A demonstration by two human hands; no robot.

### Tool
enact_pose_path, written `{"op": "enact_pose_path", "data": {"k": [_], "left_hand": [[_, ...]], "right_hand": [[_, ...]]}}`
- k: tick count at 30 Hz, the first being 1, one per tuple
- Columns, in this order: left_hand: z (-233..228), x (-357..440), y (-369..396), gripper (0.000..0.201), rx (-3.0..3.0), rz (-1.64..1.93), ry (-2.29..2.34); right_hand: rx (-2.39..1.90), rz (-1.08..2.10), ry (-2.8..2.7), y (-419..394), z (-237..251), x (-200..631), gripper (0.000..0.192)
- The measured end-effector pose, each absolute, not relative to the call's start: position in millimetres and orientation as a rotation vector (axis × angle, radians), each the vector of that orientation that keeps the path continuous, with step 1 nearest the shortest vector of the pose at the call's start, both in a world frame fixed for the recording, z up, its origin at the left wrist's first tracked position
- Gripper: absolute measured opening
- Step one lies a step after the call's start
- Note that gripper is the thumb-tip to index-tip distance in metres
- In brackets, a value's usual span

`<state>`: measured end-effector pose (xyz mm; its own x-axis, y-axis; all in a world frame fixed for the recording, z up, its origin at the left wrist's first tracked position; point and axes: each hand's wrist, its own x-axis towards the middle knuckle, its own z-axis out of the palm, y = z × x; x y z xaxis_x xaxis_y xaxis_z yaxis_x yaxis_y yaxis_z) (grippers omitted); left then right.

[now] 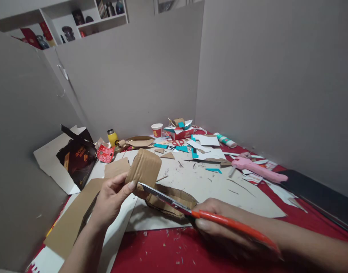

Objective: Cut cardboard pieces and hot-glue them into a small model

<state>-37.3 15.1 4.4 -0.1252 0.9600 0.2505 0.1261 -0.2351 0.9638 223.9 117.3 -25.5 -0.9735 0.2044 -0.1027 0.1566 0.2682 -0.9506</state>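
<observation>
- We work over a red table (219, 246) walled in by grey panels (134, 83), with flat cardboard sheets (208, 189) spread across it.
- Beyond lie a black bag (77, 159), a pink glue gun (256, 167), a paper cup (157, 130) and teal scraps (213, 170).
- Our right hand (216, 220) is wrapped around the orange handles of the scissors (196, 212), whose blades are slightly parted, tips meeting the lower edge of the piece.
- Our left hand (112, 197) pinches the corrugated cardboard piece (144, 168) between thumb and fingers, held upright above the table.
- Our thumb sits just beside the blade tip; we judge a slip could nick it, or the thick corrugation could twist and tear the cut.
</observation>
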Motion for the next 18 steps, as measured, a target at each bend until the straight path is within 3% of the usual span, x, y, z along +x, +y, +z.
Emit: {"op": "enact_pose_path", "data": {"k": [5, 9, 14, 18], "left_hand": [[0.4, -33.3, 20.4, 0.021, 1.262, 1.589, 1.345], [-2.1, -29.7, 24.9, 0.017, 1.172, 1.749, 1.359], [-8.1, -30.7, 28.0, 0.017, 1.074, 1.93, 1.348], [-14.1, -44.2, 31.7, 0.029, 0.966, 2.06, 1.325]], "right_hand": [[-0.568, 1.163, -2.736, 117.5, -18.8, 223.6, 0.033], [-0.679, 0.6, -2.841, 111.6, -20.6, 221.6, 0.028], [-0.746, 0.322, -2.881, 105.2, -26.7, 216.6, 0.03], [-0.712, 0.27, -2.838, 99.7, -24.6, 218.0, 0.033]]}}
